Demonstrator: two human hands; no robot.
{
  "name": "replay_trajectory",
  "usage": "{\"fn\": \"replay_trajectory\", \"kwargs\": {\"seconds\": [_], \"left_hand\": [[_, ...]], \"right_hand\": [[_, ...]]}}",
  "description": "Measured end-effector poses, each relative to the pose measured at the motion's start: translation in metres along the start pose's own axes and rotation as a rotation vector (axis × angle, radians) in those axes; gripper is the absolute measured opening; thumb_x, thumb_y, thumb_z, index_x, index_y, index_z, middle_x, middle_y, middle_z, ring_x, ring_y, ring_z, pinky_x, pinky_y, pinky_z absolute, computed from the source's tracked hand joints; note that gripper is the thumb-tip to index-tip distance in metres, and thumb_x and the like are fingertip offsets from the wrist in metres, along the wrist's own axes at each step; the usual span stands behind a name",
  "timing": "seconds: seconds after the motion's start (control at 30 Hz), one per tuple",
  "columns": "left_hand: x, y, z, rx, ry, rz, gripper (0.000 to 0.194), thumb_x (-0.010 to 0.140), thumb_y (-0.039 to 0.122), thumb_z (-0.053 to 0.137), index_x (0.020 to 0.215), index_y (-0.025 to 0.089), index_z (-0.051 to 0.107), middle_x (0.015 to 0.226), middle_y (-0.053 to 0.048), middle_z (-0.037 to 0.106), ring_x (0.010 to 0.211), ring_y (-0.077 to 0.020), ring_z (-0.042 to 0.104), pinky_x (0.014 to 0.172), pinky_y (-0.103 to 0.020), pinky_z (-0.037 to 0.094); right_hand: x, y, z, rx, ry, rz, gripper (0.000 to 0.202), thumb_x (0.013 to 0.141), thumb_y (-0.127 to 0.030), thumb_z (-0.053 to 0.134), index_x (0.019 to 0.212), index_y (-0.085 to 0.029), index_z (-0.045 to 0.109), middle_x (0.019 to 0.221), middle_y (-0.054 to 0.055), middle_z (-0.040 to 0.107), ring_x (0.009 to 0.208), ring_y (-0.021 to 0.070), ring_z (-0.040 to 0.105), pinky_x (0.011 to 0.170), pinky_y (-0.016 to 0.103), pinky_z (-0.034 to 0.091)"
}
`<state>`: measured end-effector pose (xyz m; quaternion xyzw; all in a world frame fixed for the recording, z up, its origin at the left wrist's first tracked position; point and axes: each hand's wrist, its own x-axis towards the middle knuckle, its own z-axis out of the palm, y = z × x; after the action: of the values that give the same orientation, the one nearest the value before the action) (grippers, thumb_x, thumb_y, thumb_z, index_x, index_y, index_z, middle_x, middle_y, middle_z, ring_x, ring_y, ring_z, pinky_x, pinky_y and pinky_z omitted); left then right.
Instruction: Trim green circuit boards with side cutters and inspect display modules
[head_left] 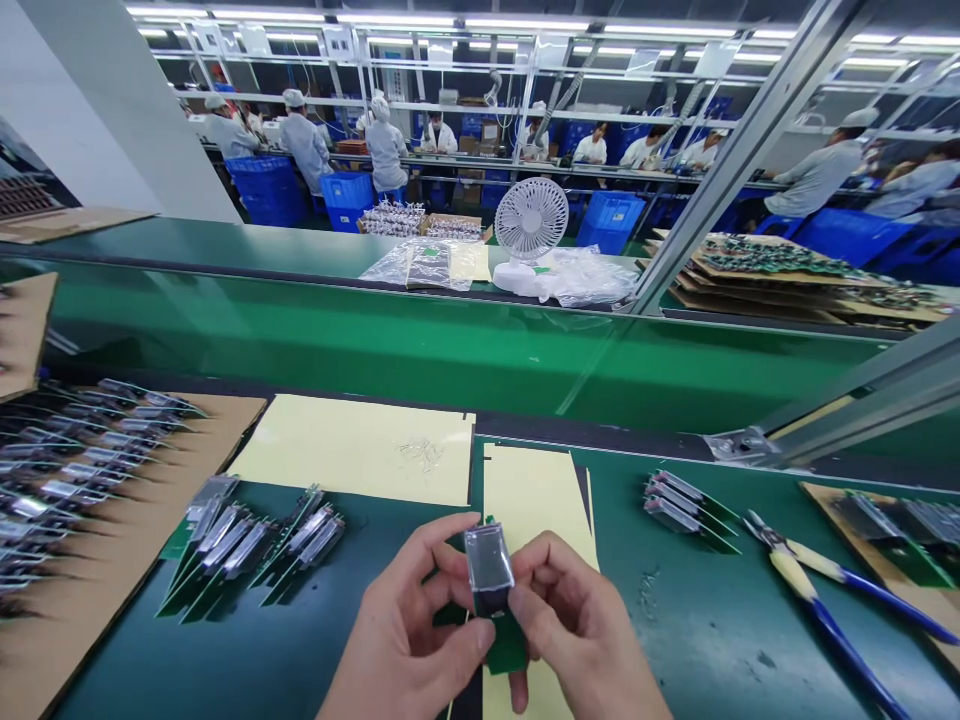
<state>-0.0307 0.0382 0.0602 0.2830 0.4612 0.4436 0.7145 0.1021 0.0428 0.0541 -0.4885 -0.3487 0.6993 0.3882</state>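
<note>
Between my two hands is a small green circuit board (507, 648) with a dark, shiny-faced display module (489, 560) on it. My left hand (420, 620) grips its left side, thumb near the lower edge of the module. On the right side, the thumb and fingers of my right hand (574, 620) pinch the board's edge. Below the hands lies a cream sheet (536, 490). To the left, several similar boards (232, 545) lean together on the green bench, and a smaller group of boards (686, 505) sits to the right.
Pliers (806, 575) with blue and cream handles lie at right, beside cardboard (930, 600) bearing more boards. Thin wire pieces (424, 455) lie on another cream sheet (322, 440). At far left, cardboard (142, 560) carries rows of boards. A fan (531, 220) stands beyond the green partition; people work behind.
</note>
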Motion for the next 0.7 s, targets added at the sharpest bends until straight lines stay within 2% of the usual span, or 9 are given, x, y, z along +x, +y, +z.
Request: {"fn": "replay_trajectory", "kwargs": {"seconds": [0.17, 0.37, 0.53, 0.7], "left_hand": [[-0.001, -0.003, -0.004, 0.021, 0.046, 0.019, 0.033, 0.066, 0.033, 0.072, 0.096, 0.033, 0.059, 0.074, 0.005, 0.047, 0.069, -0.0121, 0.052, 0.059, -0.021, 0.043], [-0.002, -0.009, -0.003, -0.053, 0.091, -0.011, 0.030, 0.062, 0.029, 0.075, 0.089, 0.032, 0.063, 0.070, 0.006, 0.043, 0.059, -0.0078, 0.046, 0.050, -0.017, 0.041], [-0.002, -0.002, -0.002, -0.057, 0.035, -0.018, 0.029, 0.069, 0.031, 0.070, 0.096, 0.032, 0.060, 0.072, 0.004, 0.047, 0.069, -0.0123, 0.053, 0.055, -0.020, 0.047], [0.000, -0.004, -0.001, -0.004, 0.021, -0.002, 0.029, 0.068, 0.039, 0.069, 0.094, 0.031, 0.060, 0.071, 0.006, 0.044, 0.060, -0.0109, 0.050, 0.054, -0.025, 0.050]], "right_hand": [[-0.001, 0.006, 0.000, -0.018, -0.048, -0.059, 0.035, 0.064, -0.043, 0.071, 0.079, -0.021, 0.048, 0.063, -0.006, 0.046, 0.048, 0.0059, 0.040, 0.037, 0.015, 0.040], [-0.002, 0.011, 0.000, 0.055, -0.053, -0.022, 0.035, 0.068, -0.047, 0.066, 0.070, -0.019, 0.046, 0.062, -0.006, 0.045, 0.046, 0.0041, 0.040, 0.038, 0.014, 0.040], [-0.002, 0.007, -0.001, 0.079, -0.087, 0.002, 0.030, 0.071, -0.044, 0.065, 0.077, -0.020, 0.048, 0.067, -0.004, 0.048, 0.052, 0.0064, 0.046, 0.039, 0.014, 0.042], [-0.001, 0.011, -0.004, 0.062, -0.102, -0.013, 0.031, 0.072, -0.046, 0.063, 0.076, -0.020, 0.047, 0.065, -0.005, 0.047, 0.053, 0.0070, 0.047, 0.040, 0.015, 0.043]]}}
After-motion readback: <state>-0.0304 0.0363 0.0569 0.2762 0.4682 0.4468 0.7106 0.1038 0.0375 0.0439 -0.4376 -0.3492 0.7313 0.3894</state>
